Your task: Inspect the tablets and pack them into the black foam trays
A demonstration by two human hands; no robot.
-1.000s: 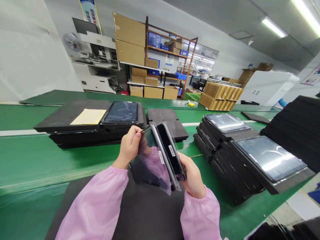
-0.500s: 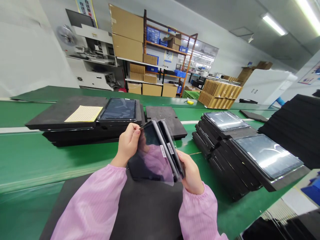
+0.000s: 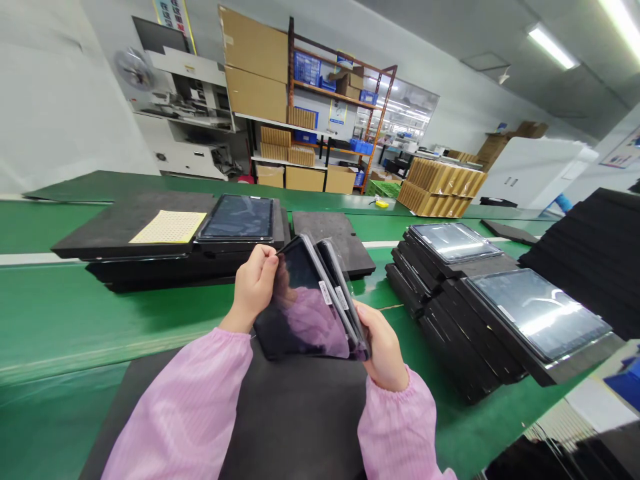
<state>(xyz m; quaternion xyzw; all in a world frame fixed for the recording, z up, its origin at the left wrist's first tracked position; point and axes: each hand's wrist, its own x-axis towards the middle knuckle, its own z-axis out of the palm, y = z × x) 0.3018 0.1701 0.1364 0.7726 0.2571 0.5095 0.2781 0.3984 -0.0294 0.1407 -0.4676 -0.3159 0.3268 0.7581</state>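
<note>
Two dark, glossy tablets (image 3: 305, 307) are held up in front of me, tilted, one behind the other. Small white barcode labels (image 3: 325, 293) sit on their facing-up edges. My left hand (image 3: 253, 280) is closed, thumb and fingers pinching the front tablet's upper left corner. The lower right ends of both tablets rest in my right hand (image 3: 383, 343), whose fingers are partly hidden behind them. At the top the tablets stand apart, while they meet near my right hand. Clear film shows around the rear one. Beneath them lies a black foam sheet (image 3: 300, 420).
On the green bench (image 3: 165, 310), a black foam stack to the left carries a yellow label sheet (image 3: 169, 227) and a tablet (image 3: 239, 218). Foam trays with tablets (image 3: 540, 310) are piled on the right, beside a tall black foam stack (image 3: 590, 260). Cardboard dividers (image 3: 441, 187) stand behind.
The front tablet has tipped slightly left with my left hand, widening the gap between the two at the top. Loose film that hung below its lower edge no longer shows there.
</note>
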